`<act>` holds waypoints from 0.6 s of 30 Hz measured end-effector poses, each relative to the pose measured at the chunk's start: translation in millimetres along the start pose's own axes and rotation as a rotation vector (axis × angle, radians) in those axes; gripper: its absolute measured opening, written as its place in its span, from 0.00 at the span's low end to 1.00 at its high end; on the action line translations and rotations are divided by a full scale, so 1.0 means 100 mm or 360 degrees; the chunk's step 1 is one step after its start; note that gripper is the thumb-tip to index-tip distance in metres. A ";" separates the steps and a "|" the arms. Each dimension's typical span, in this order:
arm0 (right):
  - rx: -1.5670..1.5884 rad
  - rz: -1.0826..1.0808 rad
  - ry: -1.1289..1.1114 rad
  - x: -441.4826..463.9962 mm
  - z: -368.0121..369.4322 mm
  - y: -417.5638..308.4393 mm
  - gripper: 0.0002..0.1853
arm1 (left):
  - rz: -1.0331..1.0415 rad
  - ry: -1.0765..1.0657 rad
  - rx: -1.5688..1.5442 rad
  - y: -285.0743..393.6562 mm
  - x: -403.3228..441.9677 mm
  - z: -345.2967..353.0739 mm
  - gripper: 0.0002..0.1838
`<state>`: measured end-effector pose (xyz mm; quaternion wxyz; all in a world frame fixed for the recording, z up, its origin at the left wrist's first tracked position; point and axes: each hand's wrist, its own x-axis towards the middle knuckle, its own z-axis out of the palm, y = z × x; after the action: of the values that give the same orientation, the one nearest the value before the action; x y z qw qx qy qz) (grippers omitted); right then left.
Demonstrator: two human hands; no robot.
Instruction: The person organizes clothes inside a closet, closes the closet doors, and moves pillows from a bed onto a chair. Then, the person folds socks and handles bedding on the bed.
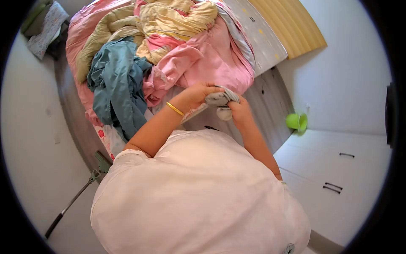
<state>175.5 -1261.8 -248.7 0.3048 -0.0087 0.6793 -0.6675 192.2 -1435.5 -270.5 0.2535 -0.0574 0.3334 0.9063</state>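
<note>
A small bundle of grey socks (218, 99) is held in front of my chest, with a pale rounded end hanging at its lower side. My left hand (200, 94), with a gold bangle on the wrist, grips the bundle from the left. On the other side my right hand (240, 111) has its fingers closed on the striped part of it. Both hands are in the air close to the near edge of the bed. Just beyond them lies a pink bedsheet (215, 59), rumpled on the bed.
Heaped on the bed are a yellow quilt (173, 23) and a teal cloth (116, 80). A mop-like tool (80, 192) leans at the left. Toward the right are a green bin (297, 122) and a white cabinet (325, 169) with dark handles. A bare mattress part (260, 38) shows at the back.
</note>
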 end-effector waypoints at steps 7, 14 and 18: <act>0.0293 0.0347 -0.0726 -0.17 -0.12 -0.16 0.18 | -0.0217 -0.0063 0.0007 -0.08 0.13 0.06 0.09; 0.0304 0.0324 -0.0690 -0.03 -0.22 -0.08 0.22 | 0.0358 0.0466 0.0400 -0.18 0.04 -0.01 0.09; 0.0210 0.0239 -0.0649 -0.02 -0.21 -0.13 0.22 | 0.1090 0.0441 0.0581 -0.08 -0.16 -0.14 0.04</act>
<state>163.3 -1243.8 -237.9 0.4846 -0.0729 0.5573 -0.6703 209.6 -1445.7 -281.5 -0.1040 -0.0188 0.5196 0.8479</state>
